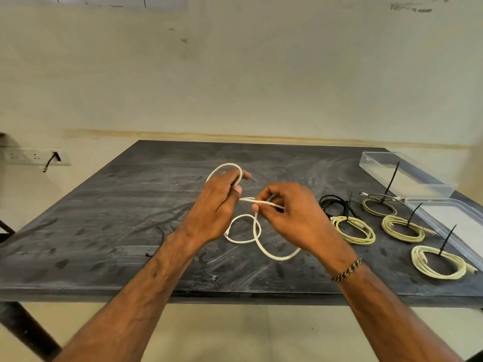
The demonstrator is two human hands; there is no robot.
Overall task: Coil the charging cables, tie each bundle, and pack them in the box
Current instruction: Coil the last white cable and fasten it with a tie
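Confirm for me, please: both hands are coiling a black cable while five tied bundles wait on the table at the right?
Not quite: the cable held by the left hand and right hand is white, not black, as the head view shows. Five tied bundles do wait on the right.

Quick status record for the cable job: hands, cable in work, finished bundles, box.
left hand: holds a loop of the white cable
right hand: pinches the same cable's strand
cable in work: partly coiled, loose loops on the table, no tie
finished bundles: five on the right, each with a black tie, e.g. pale yellow bundle, black bundle
box: clear, no cables inside
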